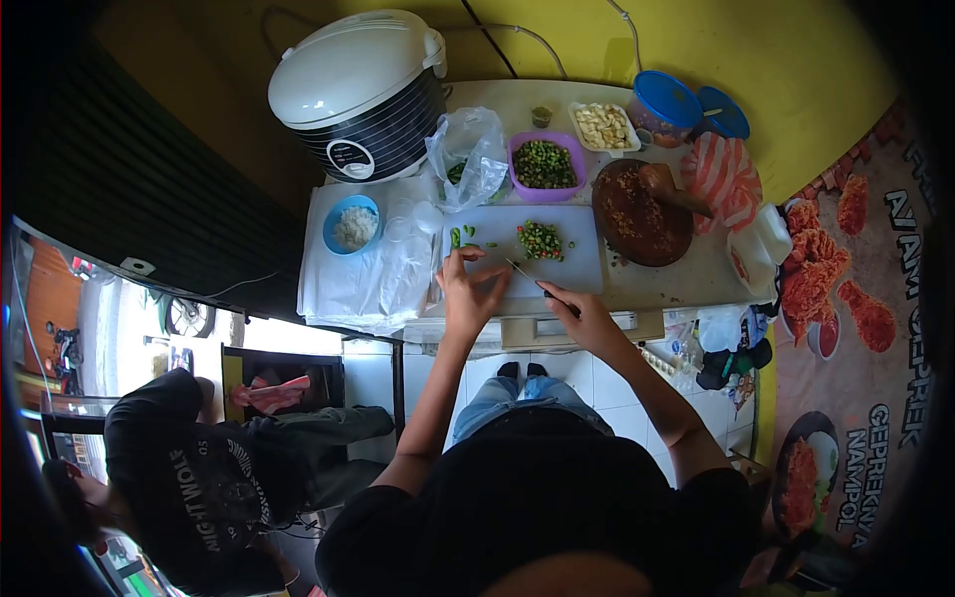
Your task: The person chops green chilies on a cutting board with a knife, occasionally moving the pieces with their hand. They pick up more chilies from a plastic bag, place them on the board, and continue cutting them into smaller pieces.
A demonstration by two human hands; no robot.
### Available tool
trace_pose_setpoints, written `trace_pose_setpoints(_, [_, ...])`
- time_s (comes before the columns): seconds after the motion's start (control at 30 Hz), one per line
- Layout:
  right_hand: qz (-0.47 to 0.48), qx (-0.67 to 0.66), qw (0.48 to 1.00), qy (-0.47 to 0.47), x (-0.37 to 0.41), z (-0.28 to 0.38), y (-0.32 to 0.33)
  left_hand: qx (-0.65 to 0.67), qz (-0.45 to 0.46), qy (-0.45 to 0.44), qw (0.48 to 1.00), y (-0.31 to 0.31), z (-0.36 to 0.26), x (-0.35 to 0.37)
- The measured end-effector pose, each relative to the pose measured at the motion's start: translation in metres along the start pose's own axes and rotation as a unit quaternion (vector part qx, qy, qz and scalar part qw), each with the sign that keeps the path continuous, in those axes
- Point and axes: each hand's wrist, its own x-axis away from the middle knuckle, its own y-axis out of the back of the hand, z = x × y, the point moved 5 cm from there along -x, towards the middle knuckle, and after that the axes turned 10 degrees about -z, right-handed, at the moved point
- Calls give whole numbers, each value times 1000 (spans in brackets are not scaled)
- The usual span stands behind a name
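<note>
Rice cooker [358, 99] & bowl of rice [352, 227] are sitting at L, then clear bag [468, 164]; L hand [472, 291] is hovering over or resting on L part of board [582, 274], thumb spread from fingers, tips near green bits [458, 237], can't tell if pinching any. Chopped chili pile [540, 241] is lying mid-board, purple tub [546, 163] sitting behind, & R hand [580, 318] is gripping knife [522, 271], fingers closed round handle, tip pointing up-L near pile. Mortar [637, 219] w/ pestle [676, 191] is resting R of board, striped bag [724, 179] beside.
</note>
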Motion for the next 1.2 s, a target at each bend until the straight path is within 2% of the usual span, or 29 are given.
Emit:
trace_pose_setpoints(0.03, [16, 18, 999, -39, -1, 3, 1, 3, -3, -2, 1000, -1, 0, -1])
trace_pose_setpoints(0.13, [-24, 5, 1000, 18, 1, 2, -3, -5, -10, 0, 1000, -2, 0, -1])
trace_pose_setpoints(0.23, [-18, 16, 1000, 18, 9, 4, 2, -5, -23, 2, 1000, -1, -2, -1])
trace_pose_setpoints(0.43, [11, -18, 1000, -14, 17, -8, 13, 1, -37, 0, 999, -1, 3, 0])
trace_pose_setpoints(0.73, [28, -38, 998, -49, 10, 11, 9, -14, -55, -11, 998, 0, 1, 2])
trace_pose_setpoints(0.87, [8, -63, 998, 27, 7, 3, 3, -12, -48, -17, 999, 0, 0, 1])
trace_pose_setpoints(1.2, [30, -53, 997, -38, 8, 5, 3, 5, -56, -8, 998, 0, 4, 2])
